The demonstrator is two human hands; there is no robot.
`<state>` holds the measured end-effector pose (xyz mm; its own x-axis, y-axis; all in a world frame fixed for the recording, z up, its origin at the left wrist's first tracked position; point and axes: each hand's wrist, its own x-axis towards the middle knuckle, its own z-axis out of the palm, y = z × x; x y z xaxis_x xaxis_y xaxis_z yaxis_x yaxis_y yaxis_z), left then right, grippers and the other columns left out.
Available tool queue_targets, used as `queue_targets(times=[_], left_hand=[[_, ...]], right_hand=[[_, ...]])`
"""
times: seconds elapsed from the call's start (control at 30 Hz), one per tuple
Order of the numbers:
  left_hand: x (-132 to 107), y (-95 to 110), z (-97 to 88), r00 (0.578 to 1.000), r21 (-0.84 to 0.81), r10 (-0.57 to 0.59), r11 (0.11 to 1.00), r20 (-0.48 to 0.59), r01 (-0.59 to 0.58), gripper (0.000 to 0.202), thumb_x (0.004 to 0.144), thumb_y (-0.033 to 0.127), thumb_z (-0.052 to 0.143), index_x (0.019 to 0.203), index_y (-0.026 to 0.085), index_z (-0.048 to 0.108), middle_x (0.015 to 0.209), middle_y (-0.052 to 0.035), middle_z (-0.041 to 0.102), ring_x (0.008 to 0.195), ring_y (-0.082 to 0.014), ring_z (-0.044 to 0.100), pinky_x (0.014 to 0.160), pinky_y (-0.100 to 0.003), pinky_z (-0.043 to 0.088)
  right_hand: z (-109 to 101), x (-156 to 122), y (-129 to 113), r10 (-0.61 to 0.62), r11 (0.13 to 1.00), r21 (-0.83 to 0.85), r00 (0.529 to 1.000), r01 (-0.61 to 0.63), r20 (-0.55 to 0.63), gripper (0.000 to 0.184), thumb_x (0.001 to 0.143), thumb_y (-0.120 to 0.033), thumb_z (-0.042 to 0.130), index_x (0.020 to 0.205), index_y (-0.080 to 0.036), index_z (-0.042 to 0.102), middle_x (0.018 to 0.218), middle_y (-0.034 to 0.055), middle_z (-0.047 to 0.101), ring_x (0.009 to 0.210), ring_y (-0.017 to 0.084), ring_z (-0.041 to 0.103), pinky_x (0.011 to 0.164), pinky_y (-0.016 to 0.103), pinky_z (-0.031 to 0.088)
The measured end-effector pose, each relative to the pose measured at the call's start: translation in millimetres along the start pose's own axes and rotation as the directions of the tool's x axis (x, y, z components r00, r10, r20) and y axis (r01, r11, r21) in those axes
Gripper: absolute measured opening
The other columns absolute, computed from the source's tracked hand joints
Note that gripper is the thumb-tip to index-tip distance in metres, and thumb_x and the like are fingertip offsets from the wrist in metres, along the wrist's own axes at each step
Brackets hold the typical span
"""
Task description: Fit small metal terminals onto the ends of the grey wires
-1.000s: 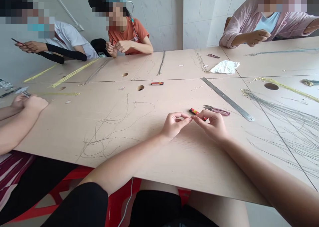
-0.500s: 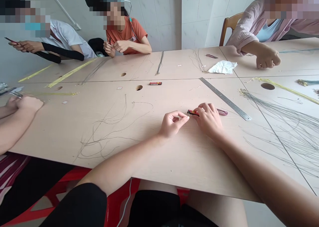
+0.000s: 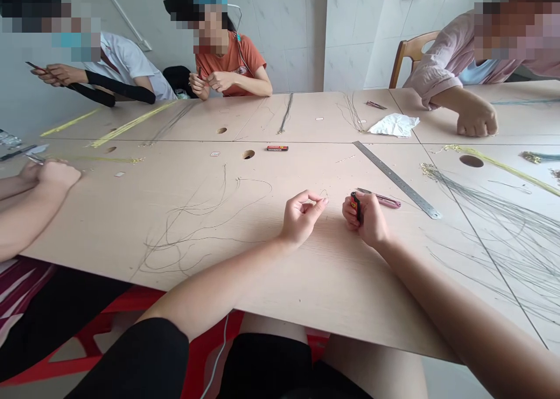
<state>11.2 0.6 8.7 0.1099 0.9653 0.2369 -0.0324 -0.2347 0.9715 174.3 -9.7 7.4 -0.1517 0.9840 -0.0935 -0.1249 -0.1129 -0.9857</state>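
Observation:
My left hand (image 3: 305,215) is closed in a pinch above the table, holding a thin cord (image 3: 324,192) whose fine end loops up at the fingertips. My right hand (image 3: 367,217), a short gap to the right, is wrapped around a small black-and-red lighter (image 3: 356,206) held upright with the thumb near its top. No flame shows. Just behind the right hand lies a pink craft knife (image 3: 382,198) with a slim blade. Left of my hands, several thin cords (image 3: 184,235) lie in loose tangled loops.
A steel ruler (image 3: 396,178) lies diagonally beyond the knife. A bundle of grey-green cords (image 3: 494,218) spreads at the right. Another black-and-red lighter (image 3: 277,148) lies near a round table hole (image 3: 248,154). Crumpled white tissue (image 3: 394,125) sits farther back. Other people work around the table.
My right hand has turned the lighter from lying flat to upright and drawn a little away from the left hand. The knife is now more exposed. The whole view has shifted slightly.

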Motion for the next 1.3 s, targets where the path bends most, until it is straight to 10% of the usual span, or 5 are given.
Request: queue_targets(times=[0.43, 0.73, 0.87, 1.07, 1.3], left_hand=[[-7.7, 3.6, 8.6, 0.998, -0.094, -0.055, 0.994, -0.002, 0.055, 0.029, 0.076, 0.041, 0.069, 0.066, 0.017, 0.057, 0.053, 0.0058, 0.043, 0.046, -0.0050, 0.033, 0.045, -0.021, 0.024], [-11.8, 4.4, 9.8, 0.998, -0.039, -0.028, 0.999, 0.063, 0.030, 0.032, 0.079, 0.044, 0.066, 0.067, 0.017, 0.054, 0.051, 0.0067, 0.038, 0.044, -0.0050, 0.031, 0.044, -0.021, 0.022], [-8.0, 2.7, 4.4, 0.999, -0.029, -0.017, 0.999, 0.030, 0.018, 0.032, 0.078, 0.043, 0.067, 0.066, 0.017, 0.054, 0.051, 0.0062, 0.040, 0.045, -0.0055, 0.033, 0.045, -0.021, 0.025], [-0.7, -1.2, -0.9, 0.995, -0.037, -0.086, 0.996, -0.055, 0.084, 0.031, 0.075, 0.041, 0.070, 0.064, 0.018, 0.054, 0.051, 0.0067, 0.038, 0.044, -0.0053, 0.032, 0.044, -0.021, 0.025], [1.4, -2.3, -1.2, 0.988, -0.058, -0.138, 0.989, -0.063, 0.134, 0.031, 0.070, 0.041, 0.073, 0.064, 0.017, 0.055, 0.049, 0.0072, 0.038, 0.043, -0.0051, 0.031, 0.042, -0.021, 0.023]], right_hand=[[18.3, -0.8, 3.4, 0.147, 0.963, 0.224, 0.988, -0.152, 0.040, 0.021, 0.065, -0.034, 0.039, 0.053, -0.023, 0.026, 0.050, -0.0059, 0.017, 0.046, 0.009, 0.011, 0.041, 0.025, 0.012], [19.1, -4.2, 5.7, -0.100, 0.987, -0.126, 0.995, 0.096, -0.030, 0.028, 0.082, -0.036, 0.031, 0.057, -0.023, 0.029, 0.053, -0.0038, 0.027, 0.049, 0.011, 0.023, 0.046, 0.026, 0.022], [11.6, -3.8, 1.5, -0.271, 0.778, -0.610, 0.956, 0.149, -0.113, 0.030, 0.090, -0.049, 0.039, 0.076, -0.023, 0.039, 0.069, -0.0004, 0.047, 0.060, 0.015, 0.043, 0.057, 0.028, 0.034], [-5.1, 2.6, 5.9, -0.382, 0.184, -0.973, 0.922, 0.140, 0.061, 0.019, 0.090, -0.037, 0.050, 0.080, -0.022, 0.048, 0.090, 0.0105, 0.061, 0.090, 0.027, 0.050, 0.075, 0.036, 0.037], [-17.0, 5.4, 12.1, -0.352, 0.207, -0.977, 0.935, 0.047, -0.029, 0.028, 0.086, -0.049, 0.056, 0.091, -0.022, 0.060, 0.103, 0.0095, 0.063, 0.102, 0.032, 0.044, 0.080, 0.042, 0.034]])
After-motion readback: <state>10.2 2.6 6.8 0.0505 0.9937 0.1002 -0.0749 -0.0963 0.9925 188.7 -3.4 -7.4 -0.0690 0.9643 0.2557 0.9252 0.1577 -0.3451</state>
